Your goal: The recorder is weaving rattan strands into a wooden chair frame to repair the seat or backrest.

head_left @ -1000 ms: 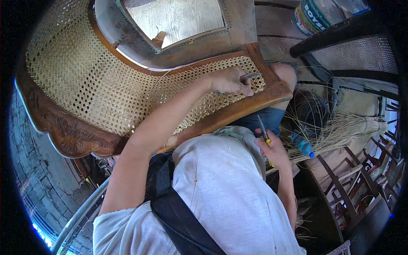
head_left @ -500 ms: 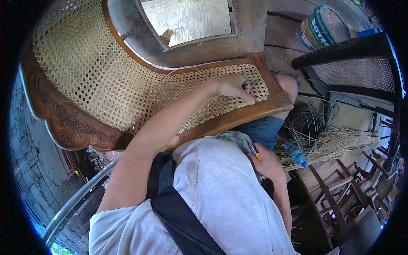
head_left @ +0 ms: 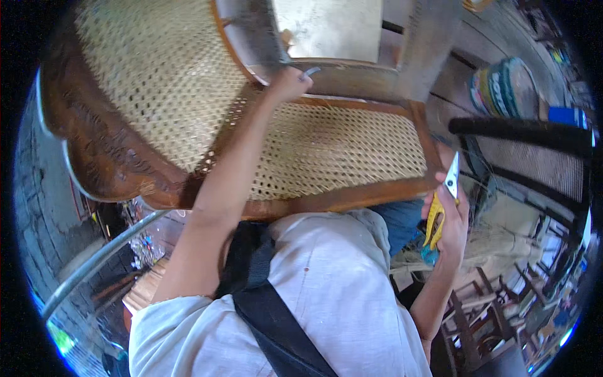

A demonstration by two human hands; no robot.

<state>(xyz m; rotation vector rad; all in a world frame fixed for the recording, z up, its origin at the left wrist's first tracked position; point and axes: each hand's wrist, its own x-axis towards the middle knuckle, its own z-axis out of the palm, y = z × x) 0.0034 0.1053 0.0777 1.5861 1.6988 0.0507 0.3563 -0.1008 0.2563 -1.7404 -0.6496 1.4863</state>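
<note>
A wooden chair frame (head_left: 352, 204) with woven cane panels lies across my lap. My left hand (head_left: 290, 85) is closed above the cane, near the frame's inner curved rail. From its fingers sticks a short, thin grey tool (head_left: 311, 71) with a slightly curved tip; the rest of it is hidden in the fist. At the right end of the cane panel (head_left: 342, 147), my right hand (head_left: 453, 223) grips yellow-handled snips (head_left: 434, 217). Their pale metal blades point up and away from me, apart from the cane.
A dark wooden chair (head_left: 521, 135) with a mesh panel stands at right, with a paint bucket (head_left: 505, 88) and a blue box (head_left: 567, 117) beyond it. Loose cane strands (head_left: 502, 242) lie behind my right hand. A metal rail (head_left: 100, 261) runs at left.
My left hand has lifted off the cane and moved left and away from me, the grey tool still in it. My right hand has risen from my lap with the snips.
</note>
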